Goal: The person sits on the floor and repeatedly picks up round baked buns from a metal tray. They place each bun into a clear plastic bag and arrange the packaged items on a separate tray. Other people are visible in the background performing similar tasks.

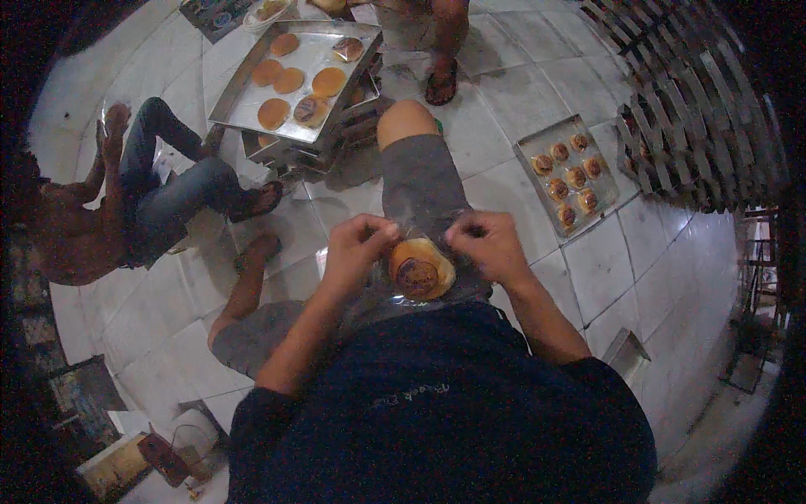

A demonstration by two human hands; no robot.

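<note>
A round golden bun (420,267) with a dark round mark on top sits inside a clear plastic bag (437,220) over my lap. My left hand (356,246) pinches the bag's upper left edge. On the other side, my right hand (489,244) grips the bag's upper right edge. Both hands hold the bag just above my grey-clad right thigh (417,172).
A metal tray (300,74) with flat round breads rests on a stack at the upper left. Another tray (569,174) of small glazed buns lies on the tiled floor to my right. A seated person (126,197) is at left. A sandalled foot (441,82) stands ahead. Slatted racks (697,126) stand at right.
</note>
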